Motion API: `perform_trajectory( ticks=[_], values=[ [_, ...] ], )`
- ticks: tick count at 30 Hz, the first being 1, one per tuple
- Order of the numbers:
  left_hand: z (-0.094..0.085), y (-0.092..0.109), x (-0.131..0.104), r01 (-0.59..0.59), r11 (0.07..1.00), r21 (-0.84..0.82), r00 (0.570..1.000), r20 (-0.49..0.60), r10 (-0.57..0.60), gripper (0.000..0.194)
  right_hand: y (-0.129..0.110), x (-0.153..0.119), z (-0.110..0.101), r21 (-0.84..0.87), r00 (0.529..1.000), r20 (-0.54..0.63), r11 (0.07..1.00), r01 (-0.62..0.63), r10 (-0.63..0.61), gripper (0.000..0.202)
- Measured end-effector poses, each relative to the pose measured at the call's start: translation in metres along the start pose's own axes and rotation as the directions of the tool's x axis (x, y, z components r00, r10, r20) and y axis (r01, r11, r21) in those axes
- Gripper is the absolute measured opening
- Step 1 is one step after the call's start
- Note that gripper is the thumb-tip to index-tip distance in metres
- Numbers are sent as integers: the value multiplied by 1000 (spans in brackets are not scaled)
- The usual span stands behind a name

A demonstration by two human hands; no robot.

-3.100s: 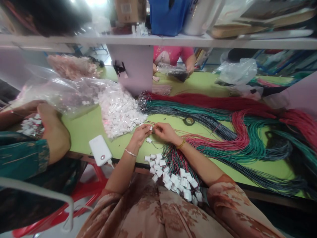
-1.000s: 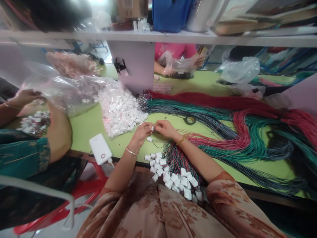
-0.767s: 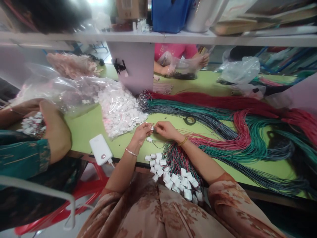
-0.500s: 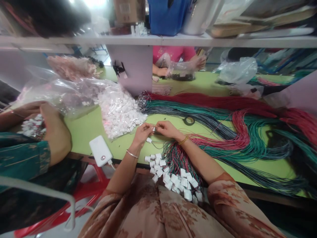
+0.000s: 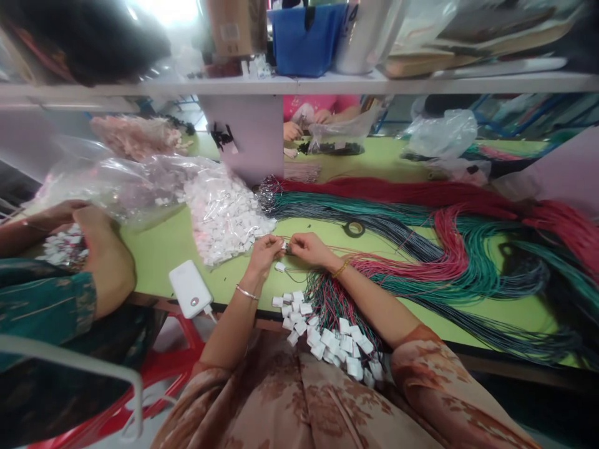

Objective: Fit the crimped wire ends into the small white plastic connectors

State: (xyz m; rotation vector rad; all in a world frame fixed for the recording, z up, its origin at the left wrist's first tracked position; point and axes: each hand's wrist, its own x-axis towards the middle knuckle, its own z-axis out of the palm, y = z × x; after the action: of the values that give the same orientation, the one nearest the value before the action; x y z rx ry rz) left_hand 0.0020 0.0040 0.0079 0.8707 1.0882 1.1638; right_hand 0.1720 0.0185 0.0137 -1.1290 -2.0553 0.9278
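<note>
One white connector (image 5: 284, 246) in play, work seemingly partway through

Well left of the hands, a co-worker's arm (image 5: 100, 262) curled around a cluster of similar white pieces (image 5: 63, 246). Nearer, just left of the left forearm, a white power bank (image 5: 189, 288) with its cable. Ahead and left of the left hand, a clear bag (image 5: 219, 218) full of loose white pieces: by the look of it, plenty left to work through.

Next, the left hand (image 5: 265, 254), forearm slanting in from lower left, thumb and forefinger pinched on the connector. Just below, on the bench (image 5: 154, 249), a single connector (image 5: 279, 267) with a dark wire trailing rightward.

Close beside the left, the right hand (image 5: 309, 249), knuckles up, forearm angled in from lower right, fingers curled at the connector's right side; grip hidden, so cannot tell whether clamped on a wire. Below both hands, between the forearms, a heap of wired connectors (image 5: 354, 368), apparently done.

Beyond the right wrist, a tape roll (image 5: 354, 236). Farther right, long red wires (image 5: 384, 188), green wires (image 5: 486, 277) and dark wires (image 5: 402, 234), seemingly ample stock for more.
</note>
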Motion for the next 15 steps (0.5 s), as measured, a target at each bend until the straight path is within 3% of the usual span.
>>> perform_trajectory(
  ticks=[3, 5, 6, 7, 8, 9, 10, 11, 12, 13, 14, 15],
  values=[
    [4, 4, -7, -86, 996, 30, 996, 34, 85, 27, 1, 1, -6, 143, 994, 97, 988, -60, 46, 20],
    [10, 9, -18, -193, 979, 69, 969, 170, 179, 24, 2, 2, -11, 236, 990, 120, 967, -99, 72, 24],
    [14, 12, -24, -235, 967, 98, 934, 300, 197, 23, 3, 1, -12, 239, 991, 118, 966, -96, 69, 25],
    [20, 15, -31, -251, 957, 142, 869, 468, 158, 22, 3, 1, -12, 203, 991, 120, 976, -77, 54, 24],
    [26, 17, -38, -246, 948, 202, 770, 635, 64, 21, 2, 0, -11, 130, 991, 127, 990, -48, 31, 20],
    [32, 19, -43, -226, 933, 278, 628, 774, -79, 23, 1, -1, -9, 28, 990, 138, 999, -16, 11, 15],
    [37, 21, -48, -215, 914, 345, 484, 850, -208, 26, 0, -2, -6, -88, 990, 143, 996, 8, 5, 11],
    [42, 22, -51, -208, 900, 383, 386, 878, -284, 30, -2, -4, -2, -206, 990, 137, 978, 17, 12, 9],
    [44, 22, -52, -204, 896, 394, 332, 889, -315, 32, -3, -5, 1, -316, 991, 126, 949, 10, 32, 10],
    [45, 22, -51, -203, 904, 377, 348, 890, -293, 32, -5, -6, 4, -408, 991, 119, 913, -7, 61, 12],
    [43, 22, -49, -207, 917, 342, 427, 874, -229, 29, -6, -6, 7, -480, 988, 122, 877, -22, 91, 13],
    [38, 22, -45, -223, 924, 310, 547, 824, -145, 24, -7, -7, 9, -533, 984, 135, 845, -29, 119, 14]
  ],
)
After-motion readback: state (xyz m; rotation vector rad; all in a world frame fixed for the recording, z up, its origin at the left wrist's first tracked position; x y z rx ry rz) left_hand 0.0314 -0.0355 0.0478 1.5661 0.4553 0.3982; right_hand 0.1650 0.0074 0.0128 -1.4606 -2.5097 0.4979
